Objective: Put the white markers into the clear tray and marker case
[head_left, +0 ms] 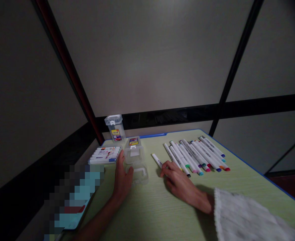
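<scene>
hands (122,182): 2 | clear boxes (134,154): 2 | marker pack (105,154): 1 | loose markers (212,146): over ten

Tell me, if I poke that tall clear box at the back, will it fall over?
Maybe! The tall clear box stands upright and looks taller than it is wide, so a poke near the top could tip it. It's probably light, because its see-through sides look like plastic. Its shiny lid looks smooth, so it might feel slippery.

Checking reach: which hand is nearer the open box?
Left. The left hand is beside the open box, on its left; the right hand is farther off, to its right, at a marker.
</scene>
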Demonstrator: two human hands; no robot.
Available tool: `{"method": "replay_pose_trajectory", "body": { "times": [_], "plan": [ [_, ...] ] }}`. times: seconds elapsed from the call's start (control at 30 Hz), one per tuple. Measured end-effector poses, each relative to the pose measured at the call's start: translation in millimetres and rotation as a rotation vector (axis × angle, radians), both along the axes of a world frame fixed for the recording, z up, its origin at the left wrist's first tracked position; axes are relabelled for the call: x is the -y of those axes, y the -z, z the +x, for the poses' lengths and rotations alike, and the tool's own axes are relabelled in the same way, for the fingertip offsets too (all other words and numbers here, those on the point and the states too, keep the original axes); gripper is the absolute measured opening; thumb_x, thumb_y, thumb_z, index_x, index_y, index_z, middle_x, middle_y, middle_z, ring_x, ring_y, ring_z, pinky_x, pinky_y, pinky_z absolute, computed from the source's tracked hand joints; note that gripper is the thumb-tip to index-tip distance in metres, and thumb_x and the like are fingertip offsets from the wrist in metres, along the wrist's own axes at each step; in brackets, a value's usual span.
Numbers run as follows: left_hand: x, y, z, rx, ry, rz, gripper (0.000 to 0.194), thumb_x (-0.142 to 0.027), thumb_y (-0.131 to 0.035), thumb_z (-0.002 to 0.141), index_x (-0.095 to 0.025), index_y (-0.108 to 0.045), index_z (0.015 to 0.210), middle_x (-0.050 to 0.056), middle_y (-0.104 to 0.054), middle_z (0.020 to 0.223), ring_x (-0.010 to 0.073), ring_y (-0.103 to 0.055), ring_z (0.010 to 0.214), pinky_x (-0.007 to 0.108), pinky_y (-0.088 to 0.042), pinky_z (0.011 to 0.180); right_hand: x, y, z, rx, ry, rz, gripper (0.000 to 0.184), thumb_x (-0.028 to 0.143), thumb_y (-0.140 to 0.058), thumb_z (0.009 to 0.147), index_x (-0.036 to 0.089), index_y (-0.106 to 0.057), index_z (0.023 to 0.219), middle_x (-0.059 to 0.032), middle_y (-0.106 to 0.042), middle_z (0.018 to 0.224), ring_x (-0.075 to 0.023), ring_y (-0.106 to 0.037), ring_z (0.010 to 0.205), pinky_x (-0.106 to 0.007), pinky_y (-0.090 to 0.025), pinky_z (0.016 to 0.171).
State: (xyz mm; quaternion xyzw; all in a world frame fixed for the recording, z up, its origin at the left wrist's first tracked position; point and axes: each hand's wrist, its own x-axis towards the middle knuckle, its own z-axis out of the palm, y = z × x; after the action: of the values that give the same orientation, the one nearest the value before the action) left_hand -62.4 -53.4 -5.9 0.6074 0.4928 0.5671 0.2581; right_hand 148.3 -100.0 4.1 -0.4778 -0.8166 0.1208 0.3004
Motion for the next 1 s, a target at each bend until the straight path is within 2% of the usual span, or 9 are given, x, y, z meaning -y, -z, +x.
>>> {"method": "replay_pose_trajectory", "body": {
  "times": [0.13,0.3,0.73,1.0],
  "plan": [
    [0.6,-1.2,0.4,-0.018,-0.026,-0.042,0.070,-0.007,-0.047,0.068,-0.022,-0.026,0.132,0.005,-0.025,0.142,0.0229,-0.029,0.127,0.040,-0.021,0.107,-0.9,2.8,0.4,-0.047,-0.013,0.011,0.041,-0.007,-0.040,0.061,0.017,-0.055,0.090,-0.0067,-0.047,0.099,-0.0209,-0.046,0.096,-0.036,-0.040,0.084],
    [0.3,-2.2,0.4,-0.020,-0.030,-0.020,0.069,-0.007,-0.048,0.067,-0.022,-0.027,0.132,0.005,-0.027,0.141,0.0225,-0.030,0.127,0.040,-0.020,0.107,-1.8,4.1,0.5,-0.101,-0.045,0.027,0.051,-0.008,-0.039,0.057,0.019,-0.051,0.099,-0.0068,-0.043,0.108,-0.0198,-0.044,0.102,-0.036,-0.038,0.090],
    [0.4,-3.5,0.5,-0.089,-0.066,0.000,0.069,-0.006,-0.047,0.067,-0.020,-0.027,0.132,0.007,-0.028,0.140,0.0233,-0.031,0.126,0.041,-0.021,0.106,-1.8,4.3,1.9,-0.110,-0.089,-0.014,0.050,-0.010,-0.037,0.059,0.019,-0.050,0.097,-0.0069,-0.042,0.110,-0.0184,-0.045,0.104,-0.035,-0.038,0.091],
    [-0.5,-2.2,0.1,-0.092,-0.049,0.010,0.068,-0.007,-0.045,0.068,-0.019,-0.026,0.132,0.007,-0.027,0.141,0.0230,-0.029,0.127,0.042,-0.021,0.106,-1.9,10.9,2.8,-0.142,-0.169,0.028,0.056,-0.011,-0.033,0.061,0.019,-0.047,0.106,-0.0082,-0.044,0.109,-0.0188,-0.043,0.107,-0.037,-0.037,0.093]
  ]
}}
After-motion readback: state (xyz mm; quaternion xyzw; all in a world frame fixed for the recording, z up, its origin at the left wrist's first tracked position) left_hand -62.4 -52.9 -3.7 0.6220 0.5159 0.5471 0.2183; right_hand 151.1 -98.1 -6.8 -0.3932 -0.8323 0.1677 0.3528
